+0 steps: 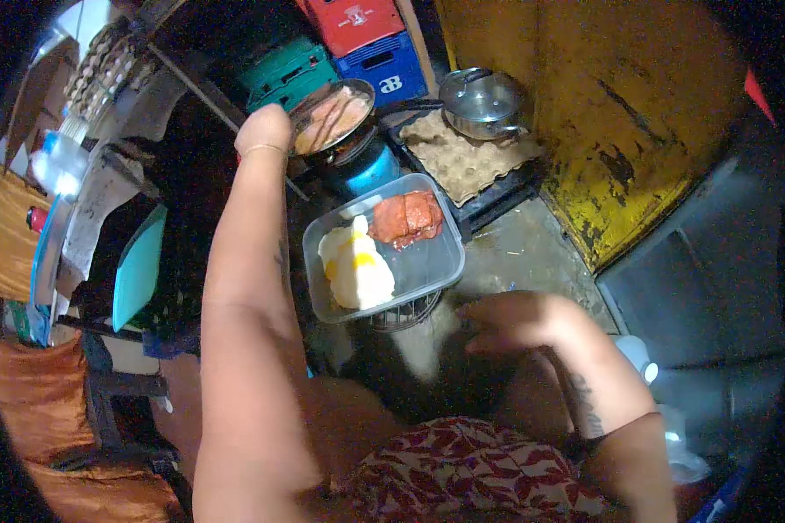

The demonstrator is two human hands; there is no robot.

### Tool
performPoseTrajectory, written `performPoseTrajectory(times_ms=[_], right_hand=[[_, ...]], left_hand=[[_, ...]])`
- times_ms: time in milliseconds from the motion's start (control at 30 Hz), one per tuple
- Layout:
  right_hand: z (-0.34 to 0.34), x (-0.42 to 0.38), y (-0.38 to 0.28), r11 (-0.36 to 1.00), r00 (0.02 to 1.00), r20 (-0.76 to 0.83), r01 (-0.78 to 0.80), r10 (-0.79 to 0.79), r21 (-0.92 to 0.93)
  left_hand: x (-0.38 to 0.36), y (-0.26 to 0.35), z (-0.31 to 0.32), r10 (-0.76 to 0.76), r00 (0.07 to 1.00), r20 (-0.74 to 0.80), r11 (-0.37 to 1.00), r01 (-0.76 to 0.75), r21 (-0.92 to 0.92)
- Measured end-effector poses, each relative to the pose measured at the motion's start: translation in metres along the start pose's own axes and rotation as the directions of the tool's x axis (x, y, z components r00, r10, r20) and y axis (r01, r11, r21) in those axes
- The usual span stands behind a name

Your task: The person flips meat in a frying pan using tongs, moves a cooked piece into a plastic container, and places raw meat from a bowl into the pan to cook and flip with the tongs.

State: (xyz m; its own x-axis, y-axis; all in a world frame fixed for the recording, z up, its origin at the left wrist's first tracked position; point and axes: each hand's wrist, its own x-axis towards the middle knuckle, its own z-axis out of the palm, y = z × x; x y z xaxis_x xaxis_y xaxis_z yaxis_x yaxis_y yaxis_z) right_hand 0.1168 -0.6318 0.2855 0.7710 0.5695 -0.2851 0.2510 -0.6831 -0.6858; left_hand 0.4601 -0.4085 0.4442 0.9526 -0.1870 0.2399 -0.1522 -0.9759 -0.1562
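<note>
My left hand [266, 131] is closed beside a frying pan [368, 94], its fingers turned away from view. Dark thin strips, perhaps a utensil, run from it over the pan; I cannot make out what it grips. Pale pink meat slices [344, 109] lie in the pan, which rests on a blue burner [364, 174]. Closer to me, a clear plastic container [445, 277] has fried eggs [355, 270] on its left side and reddish meat slices [407, 218] at upper right. My right hand [510, 318] hangs empty near the container's lower right, fingers apart and partly in shadow.
A glass-lidded pot [482, 103] and an egg-carton sheet [462, 157] are right of the pan. Red [358, 24], blue [382, 68] and green [292, 78] crates stand behind. A yellow worn panel [619, 131] borders the right. A wire stand [407, 315] shows beneath the container.
</note>
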Motion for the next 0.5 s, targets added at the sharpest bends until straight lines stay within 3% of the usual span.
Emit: performPoseTrajectory(times_ms=[33, 167, 200, 267, 300, 333, 433, 500], right_hand=[[-0.008, -0.004, -0.012, 0.996, 0.996, -0.016, -0.091, 0.092, 0.012], [0.005, 0.005, 0.009, 0.997, 0.999, 0.021, 0.027, -0.025, -0.078], [0.007, 0.006, 0.012, 0.973, 0.998, 0.064, -0.034, 0.02, 0.227], [0.002, 0.005, 0.0, 0.861, 0.991, 0.129, -0.102, 0.043, 0.498], [-0.008, 0.001, -0.015, 0.95, 0.988, 0.098, -0.142, 0.119, 0.277], [-0.014, 0.0, -0.026, 0.982, 0.982, 0.054, -0.183, 0.18, 0.043], [-0.014, 0.001, -0.029, 0.969, 0.969, 0.035, -0.247, 0.246, 0.01], [-0.008, 0.003, -0.024, 0.96, 0.96, -0.002, -0.28, 0.28, 0.02]], left_hand=[[-0.002, -0.003, -0.008, 0.009, 0.999, -0.033, 1.0, -0.01, -0.022], [-0.025, -0.011, -0.039, -0.053, 0.993, -0.102, 0.996, 0.046, -0.073], [-0.034, -0.014, -0.041, -0.049, 0.983, -0.176, 0.994, 0.031, -0.104], [-0.041, -0.023, -0.024, -0.056, 0.983, -0.176, 0.994, 0.04, -0.098], [-0.047, -0.027, -0.018, -0.052, 0.984, -0.17, 0.995, 0.037, -0.092], [-0.062, -0.029, -0.021, -0.044, 0.998, -0.055, 0.997, 0.041, -0.061], [-0.097, -0.047, -0.01, -0.136, 0.99, 0.047, 0.97, 0.142, -0.199], [-0.104, -0.084, 0.022, -0.123, 0.991, 0.055, 0.925, 0.134, -0.355]])
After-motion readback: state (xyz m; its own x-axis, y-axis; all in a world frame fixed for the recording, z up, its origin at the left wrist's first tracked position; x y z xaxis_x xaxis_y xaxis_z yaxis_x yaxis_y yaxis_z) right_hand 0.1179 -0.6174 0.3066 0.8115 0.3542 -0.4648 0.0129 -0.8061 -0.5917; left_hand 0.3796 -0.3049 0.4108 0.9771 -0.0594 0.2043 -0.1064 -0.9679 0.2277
